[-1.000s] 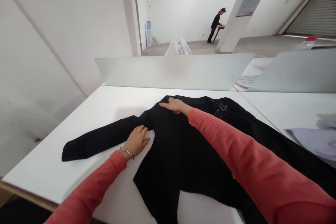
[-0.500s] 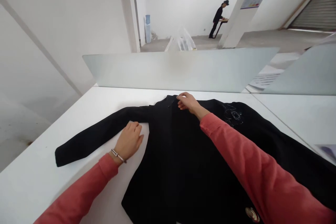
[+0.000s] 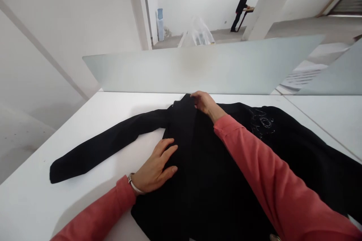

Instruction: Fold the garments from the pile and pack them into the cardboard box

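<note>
A black jacket [image 3: 215,184] lies spread over the white table [image 3: 25,203], one sleeve stretched out to the left. A silvery outline pattern [image 3: 265,122] decorates its right upper part. At the neck end, my right hand [image 3: 206,104] pinches the fabric near the collar, which stands slightly raised. My left hand [image 3: 155,166] is over the left edge of the jacket body, fingers spread and bent; whether it presses on the cloth I cannot tell. A gold-coloured button at the bottom is mostly cut off by my right forearm.
A frosted glass divider [image 3: 147,71] stands along the table's far edge. Behind it are a clear plastic-wrapped item [image 3: 199,32] and a water dispenser [image 3: 160,25]. A person [image 3: 241,5] in dark clothes stands at a small table far back.
My left hand has moved right from the bare table onto the jacket's edge, its fingers spreading. My right hand has lifted the collar fabric a little. The view has shifted slightly.
</note>
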{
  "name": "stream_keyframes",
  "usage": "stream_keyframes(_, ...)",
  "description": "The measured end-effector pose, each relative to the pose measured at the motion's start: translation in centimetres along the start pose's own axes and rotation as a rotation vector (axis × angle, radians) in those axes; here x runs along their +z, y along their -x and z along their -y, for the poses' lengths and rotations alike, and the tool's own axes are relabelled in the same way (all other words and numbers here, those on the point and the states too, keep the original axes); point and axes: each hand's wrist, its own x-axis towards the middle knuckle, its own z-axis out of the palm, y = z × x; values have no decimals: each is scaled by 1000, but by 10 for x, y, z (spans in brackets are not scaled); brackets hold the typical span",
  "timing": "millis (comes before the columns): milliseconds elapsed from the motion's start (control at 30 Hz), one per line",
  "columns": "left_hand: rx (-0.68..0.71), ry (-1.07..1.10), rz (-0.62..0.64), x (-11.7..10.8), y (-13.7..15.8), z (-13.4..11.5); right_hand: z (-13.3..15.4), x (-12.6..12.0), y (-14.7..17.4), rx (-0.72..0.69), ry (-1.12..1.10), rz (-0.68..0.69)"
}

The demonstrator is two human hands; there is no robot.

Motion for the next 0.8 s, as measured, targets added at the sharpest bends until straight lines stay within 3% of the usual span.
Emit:
stream_keyframes(133,-261,126,-136,1,19,-6,-10,4,-7,45,58,-34)
stream_keyframes(233,-480,312,-172,4,28,-6,-5,-1,-9,20,155,29)
stream_keyframes(367,-672,664,-155,4,35,-6,-3,-16,-13,-65,655,-62)
stream_keyframes(467,-747,680,-192,-2,41,-10,2,-22,-6,-91,879,-192)
stream_keyframes(533,-737,600,-157,-7,47,-13,11,-22,14,-153,989,-184)
stream_keyframes(633,-675,471,-85,-12,62,-16,25,-14,76,-312,1141,54)
stream_keyframes(800,-392,332,-33,-17,97,-27,16,-9,223,-548,1191,614)
